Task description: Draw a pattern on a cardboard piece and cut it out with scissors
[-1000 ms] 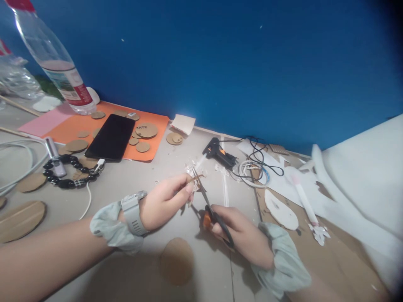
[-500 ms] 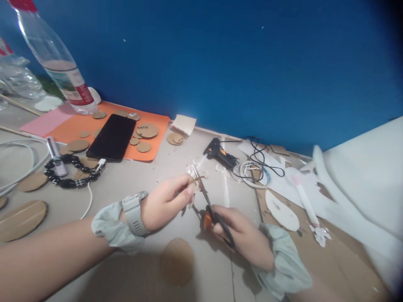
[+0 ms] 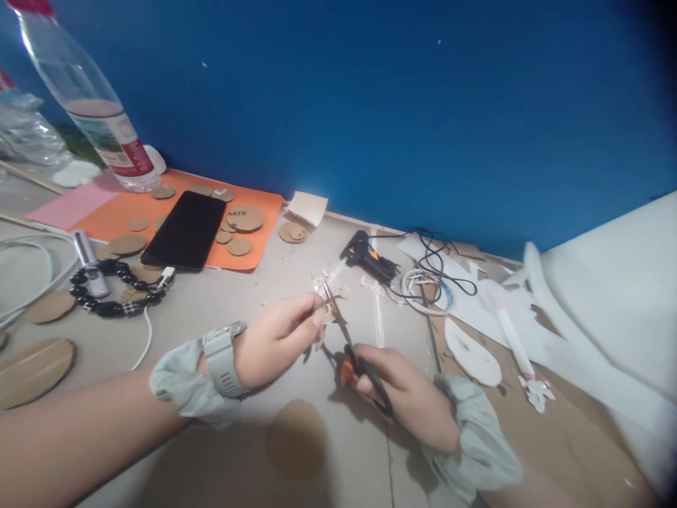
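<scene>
Two hands held scissors [image 3: 353,353] to a small scrap [image 3: 328,305] over a cluttered bench [image 3: 222,303].
The left hand [image 3: 278,339] pinched the brown-and-white scrap between its fingertips, just in front of the black glue gun [image 3: 367,257]. The right hand [image 3: 405,395] was closed around the scissors' black-and-orange handles, blades reaching the scrap and pointing toward the glue gun. A black phone [image 3: 185,229] lay well left of the glue gun.
</scene>
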`<state>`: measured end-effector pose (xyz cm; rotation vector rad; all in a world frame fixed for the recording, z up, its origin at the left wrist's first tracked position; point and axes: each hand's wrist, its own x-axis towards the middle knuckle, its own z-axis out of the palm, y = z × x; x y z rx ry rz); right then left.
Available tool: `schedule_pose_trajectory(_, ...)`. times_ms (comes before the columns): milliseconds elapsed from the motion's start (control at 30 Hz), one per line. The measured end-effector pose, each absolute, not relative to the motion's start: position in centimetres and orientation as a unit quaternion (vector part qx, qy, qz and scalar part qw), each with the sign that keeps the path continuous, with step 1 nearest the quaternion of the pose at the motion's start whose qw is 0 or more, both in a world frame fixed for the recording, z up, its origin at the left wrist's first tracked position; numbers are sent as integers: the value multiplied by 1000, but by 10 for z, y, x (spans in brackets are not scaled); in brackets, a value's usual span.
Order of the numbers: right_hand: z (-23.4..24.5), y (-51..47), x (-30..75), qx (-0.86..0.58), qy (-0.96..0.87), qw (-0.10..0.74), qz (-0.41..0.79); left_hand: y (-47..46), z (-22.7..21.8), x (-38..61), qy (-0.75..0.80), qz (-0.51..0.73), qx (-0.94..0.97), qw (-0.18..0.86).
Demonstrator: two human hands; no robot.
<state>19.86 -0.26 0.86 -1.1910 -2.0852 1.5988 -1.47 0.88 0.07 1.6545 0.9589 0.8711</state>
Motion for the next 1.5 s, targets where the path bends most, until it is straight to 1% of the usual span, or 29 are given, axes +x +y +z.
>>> schedule_pose_trajectory(400, 10, -1, 199, -407, -721, 116, 549, 7, 3, -15, 396, 363, 677, 504)
schedule_pose_trajectory(767, 10, -1, 199, -407, -715, 125, 555, 6, 1, -16, 404, 389, 652, 511)
schedule_pose_trajectory(1000, 11, 0, 199, -410, -716, 107, 555, 9, 1, -15, 407, 396, 656, 497)
schedule_pose_trajectory(1500, 11, -1, 199, -409, -739, 104, 525, 9, 2, -14, 439, 400, 650, 473)
